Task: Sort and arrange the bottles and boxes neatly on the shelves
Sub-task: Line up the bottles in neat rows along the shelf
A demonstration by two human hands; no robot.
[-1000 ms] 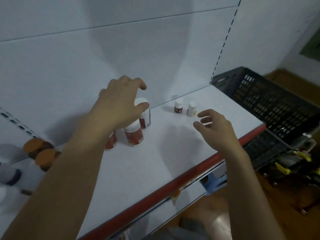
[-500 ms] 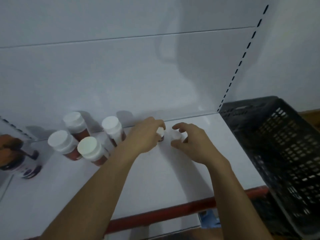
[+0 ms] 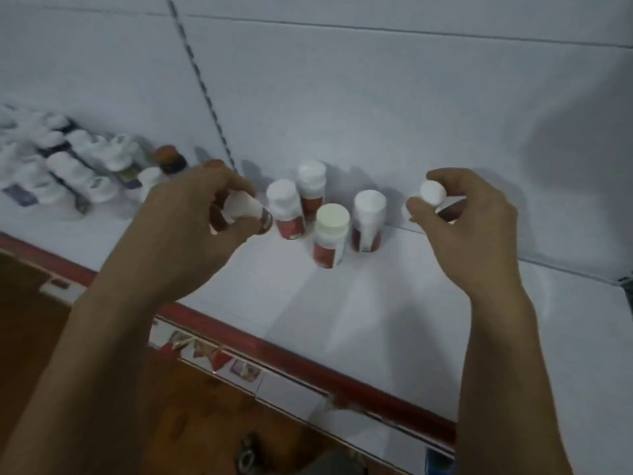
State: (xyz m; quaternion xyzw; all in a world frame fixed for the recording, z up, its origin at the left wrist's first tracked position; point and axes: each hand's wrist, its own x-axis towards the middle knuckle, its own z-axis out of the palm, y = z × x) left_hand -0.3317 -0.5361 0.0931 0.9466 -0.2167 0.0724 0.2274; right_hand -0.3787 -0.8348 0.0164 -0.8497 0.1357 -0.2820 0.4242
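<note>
Progress looks partial: four red-labelled bottles (image 3: 329, 231) cluster mid-frame on the shelf (image 3: 376, 303); left grip (image 3: 191, 228) pinches a tilted small bottle (image 3: 246, 209), right grip (image 3: 469, 221) a white-capped vial (image 3: 433, 193), flanking them, neither yet placed.

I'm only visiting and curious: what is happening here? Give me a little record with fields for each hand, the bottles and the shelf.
Left hand: grips a small white-capped bottle, left of the standing group
Right hand: holds a second small white-capped bottle, right of the group
Between the hands: four larger white-capped bottles with red labels, upright, clustered
Surface: white shelf with a red front edge
Far left: blurred crowd of other bottles, mostly white-capped
</note>
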